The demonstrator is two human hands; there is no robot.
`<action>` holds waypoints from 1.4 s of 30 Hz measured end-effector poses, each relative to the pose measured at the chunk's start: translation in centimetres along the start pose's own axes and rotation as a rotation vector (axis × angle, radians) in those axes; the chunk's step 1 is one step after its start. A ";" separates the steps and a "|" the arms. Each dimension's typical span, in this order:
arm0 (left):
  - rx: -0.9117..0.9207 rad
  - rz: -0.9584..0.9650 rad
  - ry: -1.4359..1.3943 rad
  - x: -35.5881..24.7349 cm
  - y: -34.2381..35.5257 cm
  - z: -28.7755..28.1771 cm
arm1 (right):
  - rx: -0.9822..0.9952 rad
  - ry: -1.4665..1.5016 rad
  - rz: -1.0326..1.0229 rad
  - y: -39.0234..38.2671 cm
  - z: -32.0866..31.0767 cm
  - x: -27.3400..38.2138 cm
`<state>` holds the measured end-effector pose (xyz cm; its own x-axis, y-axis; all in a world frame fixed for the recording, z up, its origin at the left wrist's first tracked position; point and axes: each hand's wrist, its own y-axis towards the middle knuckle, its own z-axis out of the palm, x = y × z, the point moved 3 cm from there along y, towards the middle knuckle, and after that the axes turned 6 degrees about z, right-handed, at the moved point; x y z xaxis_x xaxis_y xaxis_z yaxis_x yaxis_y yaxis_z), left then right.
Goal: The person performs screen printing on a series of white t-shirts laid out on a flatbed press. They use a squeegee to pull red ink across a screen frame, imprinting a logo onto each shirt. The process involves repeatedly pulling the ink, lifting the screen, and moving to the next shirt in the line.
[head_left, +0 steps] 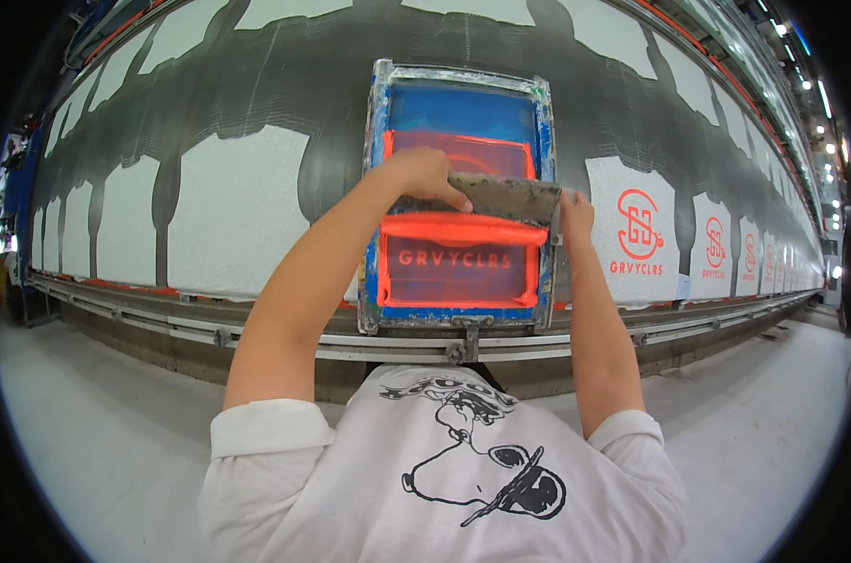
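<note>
A screen-printing frame [544,122] with worn metal edges lies flat in front of me, its blue mesh bordered by bright red-orange ink. Across the middle of the mesh stretches a stained squeegee [505,196]. My left hand [420,176] is closed over the squeegee's left part, thumb toward me. At its right end, beside the frame's right edge, my right hand [576,216] is closed on it, with most fingers hidden. A thick band of red-orange ink [463,228] lies just on my side of the blade. Nearer me, stencil lettering [455,259] shows through the mesh.
The frame sits on a long dark printing table [237,89]. Unprinted white fabric pieces [233,211] lie at left; printed white pieces [636,225] with red-orange designs run off to the right. A metal rail [162,322] with a clamp knob [456,353] follows the near edge.
</note>
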<state>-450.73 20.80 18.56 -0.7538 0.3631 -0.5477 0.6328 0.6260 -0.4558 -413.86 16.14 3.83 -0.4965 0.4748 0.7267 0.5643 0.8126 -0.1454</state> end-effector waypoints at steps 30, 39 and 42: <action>-0.672 0.183 0.167 -9.5 -15.1 19.4 | -0.011 0.173 -0.286 -2.7 -5.9 6.9; -0.660 0.131 0.045 0.6 -24.2 14.6 | 0.081 0.413 -0.210 -12.0 2.8 16.3; -0.569 0.105 0.062 7.5 -29.0 12.4 | 0.045 0.414 -0.225 -15.6 10.3 18.2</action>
<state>-472.47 -3.18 18.95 -0.7121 0.4721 -0.5197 0.5227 0.8507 0.0566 -438.45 15.59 12.40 -0.2928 0.1181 0.9488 0.4397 0.8978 0.0240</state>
